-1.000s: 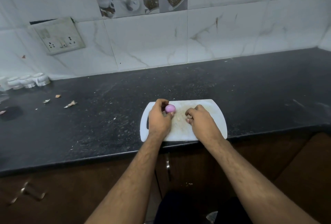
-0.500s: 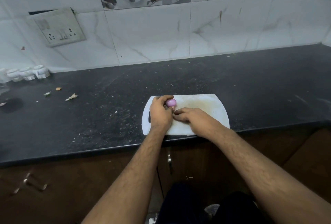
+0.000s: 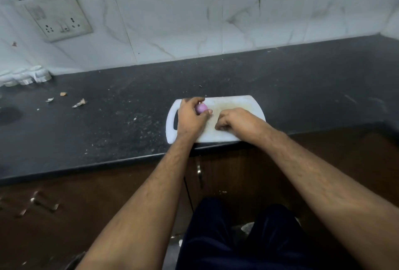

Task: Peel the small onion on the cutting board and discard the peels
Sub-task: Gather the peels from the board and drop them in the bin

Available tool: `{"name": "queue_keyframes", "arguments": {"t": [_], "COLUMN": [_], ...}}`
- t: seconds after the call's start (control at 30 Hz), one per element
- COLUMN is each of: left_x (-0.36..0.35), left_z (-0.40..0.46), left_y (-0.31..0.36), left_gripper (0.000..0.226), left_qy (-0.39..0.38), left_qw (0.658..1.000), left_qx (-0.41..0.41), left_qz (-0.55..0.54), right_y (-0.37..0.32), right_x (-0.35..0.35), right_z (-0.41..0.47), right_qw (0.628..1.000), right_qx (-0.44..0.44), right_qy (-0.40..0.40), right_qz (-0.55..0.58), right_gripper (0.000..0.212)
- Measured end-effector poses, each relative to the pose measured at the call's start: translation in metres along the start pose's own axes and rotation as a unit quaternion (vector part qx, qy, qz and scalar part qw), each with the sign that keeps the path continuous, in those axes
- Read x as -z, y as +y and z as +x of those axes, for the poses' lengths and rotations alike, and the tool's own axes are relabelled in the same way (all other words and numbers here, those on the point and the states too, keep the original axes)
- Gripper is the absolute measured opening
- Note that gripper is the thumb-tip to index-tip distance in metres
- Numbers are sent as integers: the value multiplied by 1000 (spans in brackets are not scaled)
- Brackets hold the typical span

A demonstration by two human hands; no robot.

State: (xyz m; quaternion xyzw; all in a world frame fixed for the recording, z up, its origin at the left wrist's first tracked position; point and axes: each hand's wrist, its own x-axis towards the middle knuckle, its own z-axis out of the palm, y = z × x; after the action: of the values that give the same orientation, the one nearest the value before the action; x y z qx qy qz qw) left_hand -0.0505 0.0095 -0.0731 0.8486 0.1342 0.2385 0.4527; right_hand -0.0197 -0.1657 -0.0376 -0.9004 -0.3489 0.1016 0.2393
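A small pink-purple onion (image 3: 201,108) is pinched between the fingers of my left hand (image 3: 191,118) over the left part of the white cutting board (image 3: 237,103). The board lies at the front edge of the dark counter. My right hand (image 3: 238,122) rests on the board to the right of the onion, a short gap away, with its fingers curled downward. What lies under those fingers is hidden.
Several dry peel scraps (image 3: 79,103) lie on the dark counter (image 3: 302,88) at the left. White containers (image 3: 26,76) stand at the far left by the tiled wall. A switch plate (image 3: 58,16) hangs on the wall. Brown cabinet doors (image 3: 86,200) sit below the counter edge.
My right hand reached left to the onion and has now drawn back to the right on the board. My left hand keeps holding the onion.
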Motion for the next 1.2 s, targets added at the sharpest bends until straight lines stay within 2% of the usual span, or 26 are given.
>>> {"name": "queue_keyframes", "arguments": {"t": [0.07,0.13,0.2,0.27,0.33,0.4,0.47,0.5,0.6,0.73,0.83,0.93,1.0,1.07,1.13,1.2], "left_x": [0,1,3,7,8,4,-7,-15,-36,-57,-62,-59,-53,-44,-36,-31], "left_z": [-3,-6,-10,-18,-30,-39,-50,-54,-56,-45,-37,-48,-59,-58,-45,-32], "left_y": [3,8,14,16,19,20,22,24,32,50,57,60,67,74,75,71], "left_gripper": [50,53,49,39,28,24,33,40,57,69,66,57,51,45,44,44], "left_qy": [-2,-2,23,76,97,32,-84,-114,-108,-160,-171,-182,-190,-164,-124,-118], "left_qw": [1000,1000,999,994,986,980,972,965,956,943,943,956,971,984,990,990], "left_qx": [-4,-10,-24,-57,-109,-167,-170,-162,-113,-19,-2,-15,-7,21,53,78], "left_qz": [14,14,17,51,84,99,141,172,249,290,286,230,147,58,26,26], "right_y": [6,12,16,22,23,24,25,25,27,36,44,50,53,54,55,55], "right_x": [-1,-4,-7,-14,-15,-11,-6,-3,1,4,-1,-8,-8,-9,-10,-10], "right_z": [2,2,-3,-2,-4,-5,-9,-11,-12,-14,-14,-12,-11,-10,-11,-11], "right_qw": [999,996,987,957,931,891,841,818,770,767,803,814,811,811,815,815], "right_qx": [27,56,4,-62,-85,-80,-98,-116,-153,-172,-183,-189,-188,-188,-192,-198], "right_qy": [10,65,150,222,237,248,275,287,286,304,290,292,297,296,298,304], "right_qz": [-15,-35,57,175,265,371,456,485,549,539,487,464,467,469,458,452], "right_gripper": [23,18,21,21,22,26,31,31,23,24,26,25,25,24,21,22]}}
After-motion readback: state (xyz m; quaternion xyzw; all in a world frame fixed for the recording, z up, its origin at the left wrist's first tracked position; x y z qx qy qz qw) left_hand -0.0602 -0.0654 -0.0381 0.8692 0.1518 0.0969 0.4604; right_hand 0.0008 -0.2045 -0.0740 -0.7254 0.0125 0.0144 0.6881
